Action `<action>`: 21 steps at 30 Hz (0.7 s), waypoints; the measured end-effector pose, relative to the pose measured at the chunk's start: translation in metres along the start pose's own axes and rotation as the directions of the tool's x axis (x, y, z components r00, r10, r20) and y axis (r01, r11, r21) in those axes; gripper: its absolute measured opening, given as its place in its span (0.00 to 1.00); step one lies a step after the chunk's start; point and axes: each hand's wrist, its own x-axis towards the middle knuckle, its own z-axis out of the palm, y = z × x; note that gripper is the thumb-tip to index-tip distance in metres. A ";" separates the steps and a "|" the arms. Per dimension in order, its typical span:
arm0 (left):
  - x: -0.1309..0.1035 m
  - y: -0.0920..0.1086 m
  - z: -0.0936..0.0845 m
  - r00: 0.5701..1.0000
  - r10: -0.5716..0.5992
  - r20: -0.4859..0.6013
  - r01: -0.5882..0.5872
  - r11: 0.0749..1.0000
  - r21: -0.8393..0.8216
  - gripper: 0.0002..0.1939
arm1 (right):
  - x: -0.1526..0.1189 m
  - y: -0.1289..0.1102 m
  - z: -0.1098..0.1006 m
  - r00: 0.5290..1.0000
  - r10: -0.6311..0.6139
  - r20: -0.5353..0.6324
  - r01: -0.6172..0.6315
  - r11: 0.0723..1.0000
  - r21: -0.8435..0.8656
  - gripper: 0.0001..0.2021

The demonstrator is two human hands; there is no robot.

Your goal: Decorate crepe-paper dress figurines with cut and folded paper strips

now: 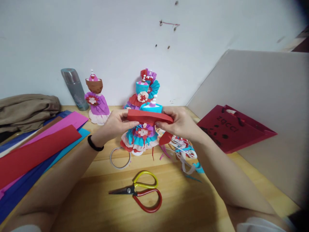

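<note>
A folded strip of red paper [147, 116] is stretched level between my two hands. My left hand [118, 124] pinches its left end, thumb below and fingers behind. The right end is pinched in my right hand [178, 120]. Directly behind the strip stands a small paper-dressed figure [140, 137] with a blue top and a ruffled blue, pink and red skirt, partly hidden by the strip. Scissors [135, 190] with one yellow and one red handle lie on the table nearer to me. A roll of tape [120, 158] lies flat beside the figure's base.
Paper sheets [41, 148] are spread at the left, near a grey bottle [74, 88] and brown cloth [29, 108]. More dressed figures [98, 103] stand by the wall. Paper scraps [184, 149] and a red bag [234, 129] are at the right, beside a white panel [260, 96].
</note>
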 end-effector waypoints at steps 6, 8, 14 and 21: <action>0.002 -0.001 -0.002 0.999 -0.029 -0.026 0.030 0.998 0.053 0.14 | 0.002 0.001 0.000 1.000 0.002 0.028 -0.003 0.999 0.050 0.09; 0.002 -0.001 -0.002 0.999 -0.035 -0.032 0.037 0.997 0.066 0.16 | 0.002 0.002 0.000 0.999 0.019 0.031 -0.021 0.999 0.048 0.10; 0.003 -0.003 0.000 0.998 0.011 -0.069 -0.011 1.000 -0.001 0.14 | 0.002 0.001 0.000 0.998 0.062 0.017 -0.062 0.998 0.011 0.13; 0.004 0.000 -0.001 1.000 0.020 0.008 -0.020 1.000 0.015 0.14 | -0.003 0.000 0.003 1.000 -0.019 0.018 0.020 1.000 -0.015 0.16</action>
